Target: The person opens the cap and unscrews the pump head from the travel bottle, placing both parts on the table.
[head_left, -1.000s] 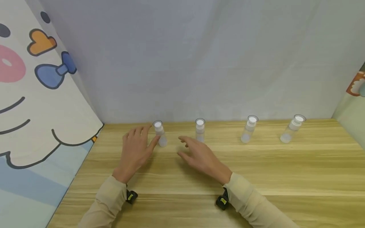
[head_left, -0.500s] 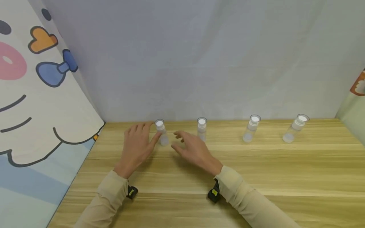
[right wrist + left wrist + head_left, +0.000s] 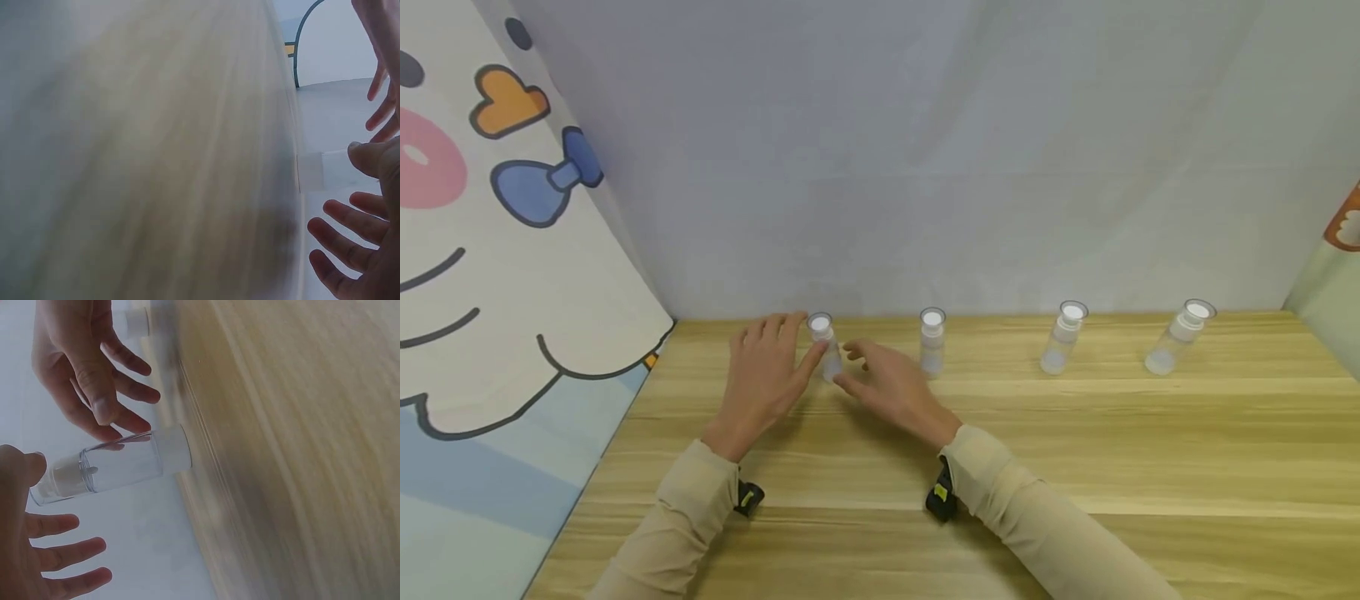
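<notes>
A small clear pump bottle (image 3: 831,358) with a white collar and white base stands upright near the back of the table, between my two hands. My left hand (image 3: 762,383) is on its left side, fingers spread and thumb close to the bottle's upper part. From the right comes my right hand (image 3: 895,392), fingers loosely bent, with thumb and fingertips near the bottle's lower body. In the left wrist view the bottle (image 3: 125,462) shows whole, and the left fingers stand apart from it. The right wrist view shows its white base (image 3: 310,173) beyond the right thumb.
Three similar bottles stand in a row to the right: one bottle (image 3: 932,342) just behind the right hand, another bottle (image 3: 1063,337) and a last bottle (image 3: 1178,337) farther along. A pale cloth wall (image 3: 925,167) rises directly behind the wooden table (image 3: 1075,475).
My right hand has moved left, away from the second bottle, up to the leftmost bottle. My left hand has stayed almost in place beside it, its thumb slightly nearer.
</notes>
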The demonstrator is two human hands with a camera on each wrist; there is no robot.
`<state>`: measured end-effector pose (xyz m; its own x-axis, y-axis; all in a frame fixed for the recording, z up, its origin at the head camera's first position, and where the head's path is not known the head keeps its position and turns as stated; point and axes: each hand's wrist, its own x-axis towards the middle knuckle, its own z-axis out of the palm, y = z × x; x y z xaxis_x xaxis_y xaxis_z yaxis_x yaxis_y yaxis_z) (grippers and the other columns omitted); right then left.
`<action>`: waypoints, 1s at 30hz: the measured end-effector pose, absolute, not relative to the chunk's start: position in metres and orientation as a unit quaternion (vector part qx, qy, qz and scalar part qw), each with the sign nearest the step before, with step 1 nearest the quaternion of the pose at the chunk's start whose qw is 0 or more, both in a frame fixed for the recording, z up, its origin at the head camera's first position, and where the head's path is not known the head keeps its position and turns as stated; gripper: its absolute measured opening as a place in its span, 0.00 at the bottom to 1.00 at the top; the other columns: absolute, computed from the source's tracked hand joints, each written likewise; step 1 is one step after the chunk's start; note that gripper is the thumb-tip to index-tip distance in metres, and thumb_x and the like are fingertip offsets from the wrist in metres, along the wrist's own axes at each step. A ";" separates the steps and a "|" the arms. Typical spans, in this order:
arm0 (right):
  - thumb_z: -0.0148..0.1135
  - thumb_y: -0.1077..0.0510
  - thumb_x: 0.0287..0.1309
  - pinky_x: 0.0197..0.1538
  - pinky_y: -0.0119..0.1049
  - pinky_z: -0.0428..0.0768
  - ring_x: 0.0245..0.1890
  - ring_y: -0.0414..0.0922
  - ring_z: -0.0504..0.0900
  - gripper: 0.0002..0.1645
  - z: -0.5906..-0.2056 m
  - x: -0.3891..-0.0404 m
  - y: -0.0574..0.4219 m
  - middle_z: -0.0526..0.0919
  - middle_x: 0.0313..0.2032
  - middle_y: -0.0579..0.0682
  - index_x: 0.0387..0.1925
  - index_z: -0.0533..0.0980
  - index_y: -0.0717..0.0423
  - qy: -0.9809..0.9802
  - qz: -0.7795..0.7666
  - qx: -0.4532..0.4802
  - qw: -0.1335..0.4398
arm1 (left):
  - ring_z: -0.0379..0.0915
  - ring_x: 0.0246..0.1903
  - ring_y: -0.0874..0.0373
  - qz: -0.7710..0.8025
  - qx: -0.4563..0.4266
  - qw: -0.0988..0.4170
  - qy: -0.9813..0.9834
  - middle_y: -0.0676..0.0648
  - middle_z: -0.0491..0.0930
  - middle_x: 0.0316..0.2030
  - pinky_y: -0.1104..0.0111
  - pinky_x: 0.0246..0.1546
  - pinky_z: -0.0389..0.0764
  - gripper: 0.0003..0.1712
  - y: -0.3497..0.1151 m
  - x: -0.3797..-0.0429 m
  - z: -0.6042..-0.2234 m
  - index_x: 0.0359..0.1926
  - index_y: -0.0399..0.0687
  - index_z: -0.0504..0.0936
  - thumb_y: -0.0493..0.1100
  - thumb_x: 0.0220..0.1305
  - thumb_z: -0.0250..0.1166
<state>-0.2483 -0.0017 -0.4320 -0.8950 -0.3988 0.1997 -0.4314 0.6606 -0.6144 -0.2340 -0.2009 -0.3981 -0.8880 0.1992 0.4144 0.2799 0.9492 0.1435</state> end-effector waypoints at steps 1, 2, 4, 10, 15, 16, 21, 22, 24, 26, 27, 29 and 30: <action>0.65 0.43 0.70 0.56 0.47 0.87 0.56 0.51 0.88 0.29 -0.432 -0.249 -0.004 0.86 0.60 0.52 0.66 0.75 0.52 -0.911 0.343 0.228 0.022 | 0.74 0.63 0.33 -0.103 -0.124 0.200 -0.966 0.34 0.80 0.61 0.37 0.63 0.73 0.35 -0.201 -0.234 -0.398 0.68 0.42 0.74 0.64 0.77 0.57; 0.65 0.43 0.70 0.56 0.47 0.87 0.56 0.51 0.88 0.29 -0.432 -0.250 -0.006 0.86 0.60 0.52 0.66 0.75 0.51 -0.911 0.343 0.227 0.020 | 0.73 0.63 0.33 -0.105 -0.124 0.200 -0.966 0.34 0.80 0.62 0.37 0.64 0.73 0.35 -0.200 -0.235 -0.398 0.68 0.42 0.74 0.63 0.77 0.57; 0.66 0.44 0.70 0.56 0.47 0.87 0.55 0.52 0.88 0.29 -0.431 -0.251 -0.009 0.86 0.60 0.52 0.66 0.75 0.51 -0.911 0.347 0.224 0.017 | 0.73 0.64 0.33 -0.109 -0.125 0.198 -0.966 0.34 0.79 0.62 0.37 0.64 0.72 0.35 -0.199 -0.236 -0.398 0.68 0.41 0.74 0.63 0.77 0.56; 0.66 0.47 0.71 0.53 0.48 0.87 0.50 0.51 0.89 0.28 -0.428 -0.252 -0.016 0.87 0.58 0.55 0.66 0.75 0.53 -0.909 0.361 0.210 0.017 | 0.74 0.64 0.34 -0.121 -0.132 0.207 -0.962 0.35 0.80 0.61 0.37 0.64 0.73 0.32 -0.196 -0.236 -0.396 0.66 0.41 0.75 0.62 0.77 0.57; 0.65 0.48 0.71 0.50 0.46 0.87 0.46 0.50 0.90 0.25 -0.430 -0.254 -0.020 0.87 0.57 0.55 0.63 0.76 0.54 -0.907 0.369 0.200 0.017 | 0.73 0.64 0.34 -0.125 -0.127 0.200 -0.963 0.36 0.80 0.62 0.36 0.64 0.72 0.29 -0.196 -0.237 -0.394 0.65 0.46 0.77 0.62 0.78 0.57; 0.65 0.49 0.72 0.50 0.46 0.87 0.46 0.49 0.90 0.24 -0.431 -0.255 -0.020 0.88 0.56 0.55 0.63 0.77 0.54 -0.907 0.371 0.199 0.019 | 0.73 0.64 0.34 -0.125 -0.125 0.197 -0.964 0.36 0.80 0.62 0.36 0.65 0.72 0.28 -0.197 -0.237 -0.394 0.65 0.47 0.77 0.62 0.78 0.57; 0.66 0.50 0.71 0.48 0.45 0.88 0.44 0.49 0.90 0.22 -0.433 -0.257 -0.022 0.88 0.54 0.55 0.60 0.78 0.54 -0.905 0.376 0.199 0.026 | 0.72 0.65 0.33 -0.125 -0.123 0.192 -0.966 0.36 0.80 0.62 0.35 0.65 0.71 0.28 -0.199 -0.238 -0.394 0.65 0.49 0.77 0.62 0.78 0.57; 0.66 0.50 0.71 0.48 0.44 0.88 0.44 0.48 0.90 0.21 -0.434 -0.257 -0.022 0.88 0.54 0.55 0.60 0.78 0.54 -0.905 0.375 0.200 0.026 | 0.72 0.65 0.33 -0.125 -0.123 0.192 -0.966 0.36 0.80 0.62 0.35 0.65 0.71 0.28 -0.199 -0.238 -0.394 0.65 0.49 0.78 0.62 0.78 0.57; 0.66 0.50 0.71 0.47 0.43 0.88 0.43 0.47 0.90 0.21 -0.434 -0.257 -0.022 0.88 0.54 0.54 0.60 0.78 0.54 -0.904 0.375 0.202 0.027 | 0.72 0.65 0.33 -0.124 -0.123 0.192 -0.966 0.36 0.79 0.62 0.35 0.65 0.71 0.28 -0.200 -0.238 -0.394 0.65 0.49 0.78 0.62 0.78 0.57; 0.66 0.49 0.71 0.46 0.41 0.88 0.43 0.47 0.89 0.21 -0.433 -0.256 -0.022 0.88 0.54 0.53 0.59 0.78 0.54 -0.904 0.375 0.203 0.027 | 0.72 0.64 0.34 -0.123 -0.124 0.193 -0.966 0.36 0.79 0.61 0.35 0.65 0.71 0.28 -0.200 -0.237 -0.393 0.65 0.49 0.78 0.62 0.78 0.57; 0.66 0.49 0.71 0.45 0.40 0.87 0.43 0.46 0.89 0.21 -0.433 -0.256 -0.021 0.88 0.54 0.53 0.59 0.78 0.54 -0.904 0.375 0.204 0.027 | 0.73 0.64 0.34 -0.122 -0.125 0.195 -0.965 0.36 0.79 0.61 0.35 0.65 0.71 0.28 -0.201 -0.237 -0.393 0.65 0.49 0.78 0.62 0.78 0.57; 0.66 0.49 0.71 0.44 0.39 0.87 0.42 0.45 0.89 0.20 -0.431 -0.254 -0.020 0.88 0.53 0.52 0.58 0.79 0.54 -0.902 0.378 0.206 0.029 | 0.73 0.64 0.34 -0.122 -0.128 0.201 -0.964 0.36 0.80 0.61 0.35 0.65 0.71 0.27 -0.201 -0.236 -0.393 0.65 0.49 0.78 0.61 0.77 0.58; 0.67 0.50 0.71 0.43 0.38 0.87 0.41 0.45 0.88 0.20 -0.430 -0.253 -0.019 0.88 0.53 0.53 0.58 0.79 0.54 -0.901 0.381 0.208 0.030 | 0.73 0.63 0.34 -0.122 -0.130 0.206 -0.962 0.36 0.80 0.60 0.35 0.65 0.71 0.27 -0.201 -0.236 -0.393 0.64 0.49 0.78 0.61 0.77 0.58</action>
